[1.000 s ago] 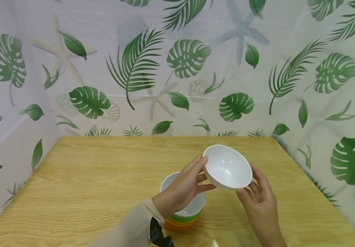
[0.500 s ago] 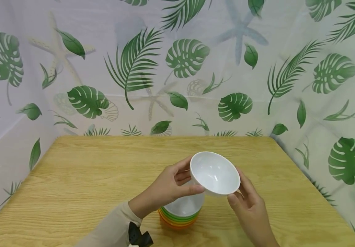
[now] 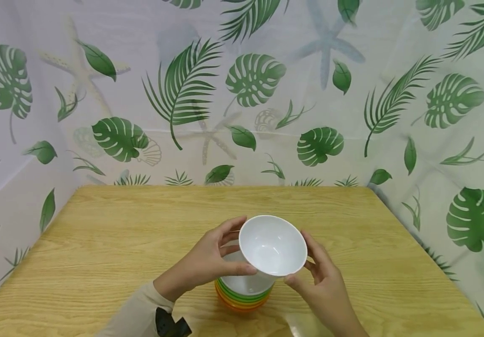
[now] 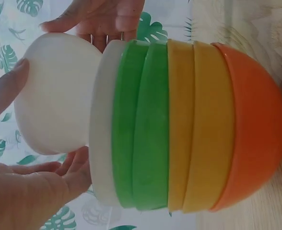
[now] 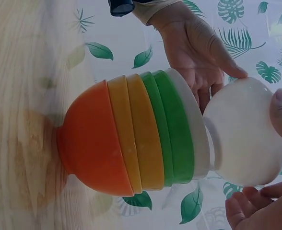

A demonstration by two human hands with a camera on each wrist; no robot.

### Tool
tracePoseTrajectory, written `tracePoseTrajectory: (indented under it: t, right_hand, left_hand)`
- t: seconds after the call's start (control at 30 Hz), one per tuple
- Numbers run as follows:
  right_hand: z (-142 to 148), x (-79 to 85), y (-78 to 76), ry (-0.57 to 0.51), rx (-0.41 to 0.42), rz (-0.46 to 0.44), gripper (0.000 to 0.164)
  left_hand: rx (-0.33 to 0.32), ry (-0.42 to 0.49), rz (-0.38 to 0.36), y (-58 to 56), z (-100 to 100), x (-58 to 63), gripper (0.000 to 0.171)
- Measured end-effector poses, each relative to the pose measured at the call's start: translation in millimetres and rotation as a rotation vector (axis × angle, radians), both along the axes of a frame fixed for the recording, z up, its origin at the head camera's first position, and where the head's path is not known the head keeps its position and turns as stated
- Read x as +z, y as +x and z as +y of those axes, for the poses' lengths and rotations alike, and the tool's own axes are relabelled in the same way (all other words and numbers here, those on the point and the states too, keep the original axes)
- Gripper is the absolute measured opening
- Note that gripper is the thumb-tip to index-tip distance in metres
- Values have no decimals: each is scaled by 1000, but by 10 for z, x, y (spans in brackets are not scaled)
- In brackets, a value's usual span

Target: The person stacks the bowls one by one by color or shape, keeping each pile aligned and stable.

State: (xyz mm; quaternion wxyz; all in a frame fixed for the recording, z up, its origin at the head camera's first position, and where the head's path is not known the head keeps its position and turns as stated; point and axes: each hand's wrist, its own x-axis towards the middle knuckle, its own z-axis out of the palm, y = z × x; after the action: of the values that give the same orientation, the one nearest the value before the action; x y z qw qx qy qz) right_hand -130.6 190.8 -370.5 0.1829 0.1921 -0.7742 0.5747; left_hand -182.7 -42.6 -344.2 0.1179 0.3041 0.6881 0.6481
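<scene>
A white bowl is held by both hands, tilted so its inside faces the head camera. My left hand grips its left side, thumb at the near rim and fingers round the far side. My right hand grips the right side, thumb by the near rim. Directly below stands a stack of nested bowls. In the left wrist view the stack shows a white bowl on top, then two green bowls, two yellow bowls and an orange bowl at the bottom. The held bowl's foot overlaps the stack's top edge in the right wrist view.
The stack stands on a wood-grain table. Behind and at both sides hangs a white cloth printed with green leaves and starfish. A black strap circles the left wrist over a beige sleeve.
Both hands have brought the white bowl leftward and lower, over the stack. The left hand has shifted its grip, its thumb now at the near rim. The stack has stayed in place.
</scene>
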Motion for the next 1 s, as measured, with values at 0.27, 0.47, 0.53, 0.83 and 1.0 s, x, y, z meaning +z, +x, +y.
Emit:
tracePoseTrajectory:
  t: [0.27, 0.47, 0.53, 0.83, 1.0]
  right_hand:
    - [-56, -28, -52, 74, 49, 18, 78]
    - [-111, -40, -88, 124, 56, 6, 78]
    - [-126, -44, -94, 139, 54, -4, 78]
    - [-168, -90, -87, 204, 47, -48, 80]
    - [-178, -146, -95, 212, 51, -61, 80]
  left_hand:
    - [39, -106, 121, -2, -164, -53, 88]
    - [90, -159, 158, 25, -255, -78, 94]
    - [101, -173, 163, 32, -280, -93, 95]
    - [83, -200, 194, 31, -327, -178, 90]
    - [66, -208, 188, 25, -340, -232, 89]
